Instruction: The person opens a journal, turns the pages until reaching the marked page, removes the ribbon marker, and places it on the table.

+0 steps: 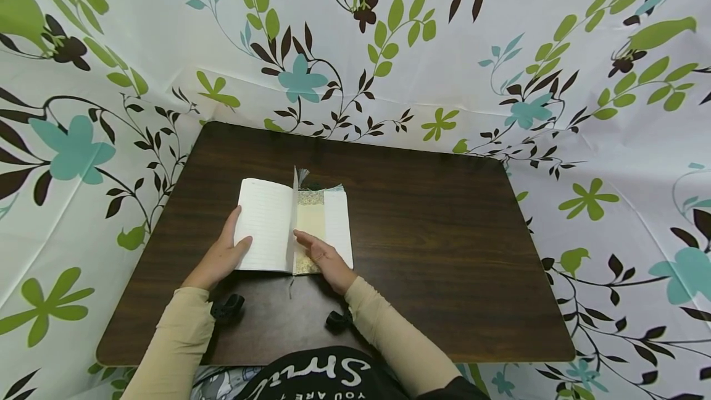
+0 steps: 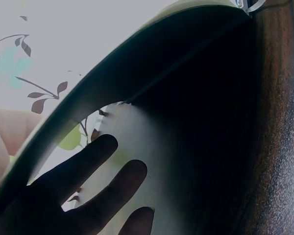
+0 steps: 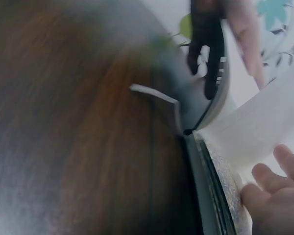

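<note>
An open lined notebook lies on the table, its left half lifted. My left hand holds that half at the outer edge, thumb over the page; in the left wrist view its fingers spread beneath the dark cover. One page stands up near the spine. Beside it, straight fingers of my right hand reach toward this page, and contact is hard to tell. Under that hand, a cream bookmark with gold speckled ends lies on the right-hand page. A grey-blue tassel shows above it.
The notebook's thin ribbon hangs over the dark wooden table. Black wrist straps sit at both forearms. A white curtain with leaves, birds and flowers surrounds the table's back and sides.
</note>
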Available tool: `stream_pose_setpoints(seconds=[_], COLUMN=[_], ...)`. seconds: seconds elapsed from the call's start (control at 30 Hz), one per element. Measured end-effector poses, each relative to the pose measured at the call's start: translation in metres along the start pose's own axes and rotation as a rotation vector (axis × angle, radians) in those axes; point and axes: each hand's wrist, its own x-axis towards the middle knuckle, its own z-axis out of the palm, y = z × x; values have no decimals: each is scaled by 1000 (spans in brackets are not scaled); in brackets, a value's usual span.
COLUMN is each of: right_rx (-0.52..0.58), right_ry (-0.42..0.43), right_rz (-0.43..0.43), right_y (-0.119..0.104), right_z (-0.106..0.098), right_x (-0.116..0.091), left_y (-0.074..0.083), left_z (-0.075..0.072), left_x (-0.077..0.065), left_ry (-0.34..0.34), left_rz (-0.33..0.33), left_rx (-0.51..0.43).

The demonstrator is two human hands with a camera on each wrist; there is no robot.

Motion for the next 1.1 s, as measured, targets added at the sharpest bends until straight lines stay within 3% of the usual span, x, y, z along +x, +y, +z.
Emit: stream_pose_setpoints(seconds=[0.1,0.17,0.37,0.53,0.73,0.83,0.97,1.1], right_rx=[-303,-447,-725,-810,-821,-804,-785,-875], right_ry=[-39,-78,-154,-155,-136,-67,86,220], right_rz=[-24,-37,-78,-77,-93,-128,-130,-47], right_y=[2,3,5,6,5,4,5,9], right_z=[4,8,16,18,17,16,11,1], right_x=[1,1,1,1,0,-1,-1,-1], left_y=[0,1,0,1,1,1,2,2], left_z=[0,0,0,-1,0,0,-1,-1], left_x=[0,-1,-2,-2,-1,0,0,0], left_ry=[-1,-4,-5,5,7,14,19,16], left_rz=[-2,0,60,88,41,39,48,52], left_rx=[-3,-9,-27,-54,-32,-13,-7,-14])
